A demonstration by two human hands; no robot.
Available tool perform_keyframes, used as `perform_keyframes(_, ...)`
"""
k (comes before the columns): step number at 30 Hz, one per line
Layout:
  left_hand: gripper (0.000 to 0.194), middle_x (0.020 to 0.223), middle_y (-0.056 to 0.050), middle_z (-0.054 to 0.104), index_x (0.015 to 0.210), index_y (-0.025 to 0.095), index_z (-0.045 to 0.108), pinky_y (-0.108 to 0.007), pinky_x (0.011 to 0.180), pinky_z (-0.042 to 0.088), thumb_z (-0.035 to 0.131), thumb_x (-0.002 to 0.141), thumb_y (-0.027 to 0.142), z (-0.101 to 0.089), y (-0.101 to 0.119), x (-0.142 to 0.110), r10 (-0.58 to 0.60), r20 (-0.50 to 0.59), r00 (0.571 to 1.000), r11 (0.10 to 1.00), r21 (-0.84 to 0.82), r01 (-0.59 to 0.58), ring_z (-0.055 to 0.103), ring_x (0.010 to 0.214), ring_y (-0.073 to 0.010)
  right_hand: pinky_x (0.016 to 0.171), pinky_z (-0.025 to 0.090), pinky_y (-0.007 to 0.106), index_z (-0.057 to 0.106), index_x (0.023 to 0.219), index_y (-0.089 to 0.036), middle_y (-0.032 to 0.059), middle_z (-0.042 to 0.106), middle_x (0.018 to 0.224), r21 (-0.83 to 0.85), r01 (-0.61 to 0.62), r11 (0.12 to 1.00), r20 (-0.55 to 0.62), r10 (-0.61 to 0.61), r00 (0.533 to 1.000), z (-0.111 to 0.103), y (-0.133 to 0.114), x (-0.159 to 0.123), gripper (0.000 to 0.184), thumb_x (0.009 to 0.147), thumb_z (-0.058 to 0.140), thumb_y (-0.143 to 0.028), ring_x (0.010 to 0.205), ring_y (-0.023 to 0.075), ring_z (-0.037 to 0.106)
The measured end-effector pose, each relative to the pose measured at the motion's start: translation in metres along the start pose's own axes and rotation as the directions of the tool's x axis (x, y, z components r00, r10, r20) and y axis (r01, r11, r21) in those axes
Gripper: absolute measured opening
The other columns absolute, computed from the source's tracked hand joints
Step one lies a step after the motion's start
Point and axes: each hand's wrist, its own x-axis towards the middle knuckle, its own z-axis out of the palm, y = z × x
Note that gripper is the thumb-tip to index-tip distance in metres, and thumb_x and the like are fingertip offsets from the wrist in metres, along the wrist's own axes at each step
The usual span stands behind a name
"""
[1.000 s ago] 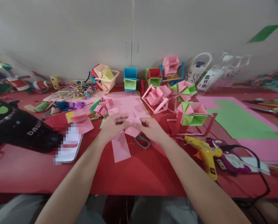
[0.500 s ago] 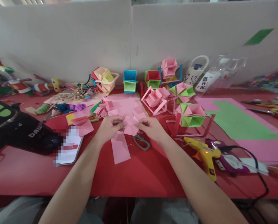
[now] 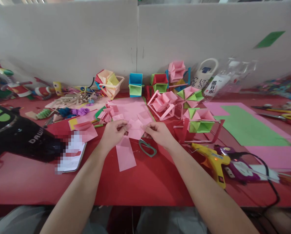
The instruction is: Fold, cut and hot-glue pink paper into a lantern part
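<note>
A small creased square of pink paper (image 3: 135, 130) is held up between my two hands. My left hand (image 3: 115, 132) pinches its left edge between thumb and fingers. On the opposite edge, the thumb and fingers of my right hand (image 3: 157, 132) are closed on the same paper. Just below lies a pink paper strip (image 3: 126, 156) on the red table. Green-handled scissors (image 3: 147, 149) rest beside my right hand, their blades hidden. Behind my hands is a larger pink sheet (image 3: 128, 105), with folded pink pieces (image 3: 105, 115) at its left.
Folded paper wheels on stands (image 3: 201, 120) line the back right. A yellow glue gun (image 3: 212, 161) and purple power strip (image 3: 240, 167) lie right. At left are a black vacuum (image 3: 25, 136) and a phone (image 3: 73, 156). Green paper (image 3: 250, 125) lies far right.
The pink square has turned in my fingers and now shows a flatter face with a crosswise crease. Both hands stay in nearly the same place.
</note>
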Motion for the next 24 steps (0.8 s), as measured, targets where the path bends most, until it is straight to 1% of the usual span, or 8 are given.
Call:
perform_keyframes(3, 0.024, 0.074, -0.002, 0.071, 0.088, 0.016, 0.072, -0.026, 0.06, 0.056, 0.066, 0.083, 0.039, 0.001, 0.003, 0.0, -0.007, -0.004, 1.0, 1.0, -0.014, 0.007, 0.068, 0.06, -0.0157, 0.053, 0.042, 0.025, 0.057, 0.056, -0.018, -0.0008, 0.058, 0.051, -0.015, 0.013, 1.0, -0.089, -0.014, 0.996, -0.001, -0.003, -0.002, 0.043, 0.071, 0.078, -0.053, 0.049, 0.0104, 0.051)
perform_keyframes(5, 0.025, 0.074, -0.002, 0.071, 0.09, 0.016, 0.072, -0.026, 0.061, 0.056, 0.066, 0.084, 0.04, 0.0, 0.004, -0.001, -0.013, -0.003, 1.0, 1.0, -0.01, 0.013, 0.068, 0.06, -0.0157, 0.054, 0.044, 0.025, 0.058, 0.057, -0.018, -0.0003, 0.06, 0.053, 0.016, 0.007, 1.0, -0.093, -0.005, 0.996, -0.003, -0.004, -0.003, 0.043, 0.07, 0.078, -0.054, 0.051, 0.0108, 0.052)
perform_keyframes(8, 0.023, 0.074, -0.002, 0.071, 0.09, 0.016, 0.072, -0.026, 0.062, 0.056, 0.066, 0.084, 0.037, -0.003, 0.005, -0.001, -0.019, -0.028, 0.999, 1.0, -0.002, 0.019, 0.067, 0.06, -0.0155, 0.061, 0.049, 0.027, 0.065, 0.067, -0.017, 0.003, 0.066, 0.066, 0.075, 0.016, 0.997, -0.045, -0.012, 0.999, -0.007, -0.004, -0.002, 0.041, 0.075, 0.071, -0.057, 0.059, 0.0122, 0.058)
perform_keyframes(11, 0.02, 0.073, -0.002, 0.07, 0.087, 0.016, 0.071, -0.026, 0.062, 0.055, 0.065, 0.084, 0.035, -0.006, 0.006, -0.001, -0.016, -0.056, 0.998, 1.0, 0.008, 0.017, 0.067, 0.06, -0.0155, 0.063, 0.051, 0.027, 0.069, 0.082, -0.017, 0.0055, 0.07, 0.077, 0.139, -0.011, 0.99, -0.103, 0.026, 0.994, -0.008, -0.005, -0.001, 0.043, 0.08, 0.065, -0.06, 0.064, 0.0131, 0.061)
perform_keyframes(13, 0.02, 0.072, -0.002, 0.07, 0.086, 0.016, 0.071, -0.027, 0.062, 0.055, 0.065, 0.084, 0.035, -0.005, 0.006, -0.001, -0.016, -0.055, 0.998, 1.0, 0.017, 0.017, 0.067, 0.06, -0.0158, 0.063, 0.051, 0.026, 0.07, 0.086, -0.017, 0.0059, 0.07, 0.081, 0.143, -0.037, 0.989, -0.115, 0.054, 0.992, -0.007, -0.006, -0.001, 0.045, 0.081, 0.062, -0.061, 0.066, 0.0132, 0.061)
perform_keyframes(18, 0.028, 0.072, -0.002, 0.071, 0.092, 0.017, 0.074, -0.026, 0.061, 0.055, 0.066, 0.084, 0.042, 0.003, 0.005, -0.002, -0.012, -0.037, 0.999, 1.0, 0.003, 0.012, 0.067, 0.061, -0.016, 0.061, 0.048, 0.027, 0.062, 0.067, -0.018, 0.0003, 0.061, 0.062, -0.003, 0.01, 1.0, 0.001, -0.01, 1.0, -0.001, -0.004, -0.003, 0.041, 0.078, 0.069, -0.058, 0.06, 0.0137, 0.057)
perform_keyframes(21, 0.031, 0.077, -0.003, 0.073, 0.098, 0.017, 0.075, -0.027, 0.065, 0.056, 0.067, 0.083, 0.044, 0.007, 0.003, -0.002, -0.017, -0.018, 1.0, 1.0, -0.025, 0.016, 0.068, 0.065, -0.0164, 0.058, 0.047, 0.027, 0.06, 0.065, -0.018, -0.0007, 0.059, 0.058, -0.023, 0.022, 1.0, -0.045, -0.023, 0.999, -0.001, -0.003, -0.002, 0.042, 0.076, 0.07, -0.057, 0.056, 0.0132, 0.055)
perform_keyframes(24, 0.028, 0.074, -0.003, 0.072, 0.096, 0.017, 0.076, -0.028, 0.068, 0.057, 0.068, 0.082, 0.041, 0.007, 0.002, -0.002, 0.003, -0.048, 0.999, 0.999, -0.034, -0.005, 0.068, 0.066, -0.017, 0.057, 0.046, 0.026, 0.06, 0.064, -0.018, 0.0002, 0.061, 0.058, -0.017, 0.015, 1.0, -0.104, -0.017, 0.994, -0.002, -0.004, -0.003, 0.041, 0.075, 0.072, -0.055, 0.055, 0.0123, 0.055)
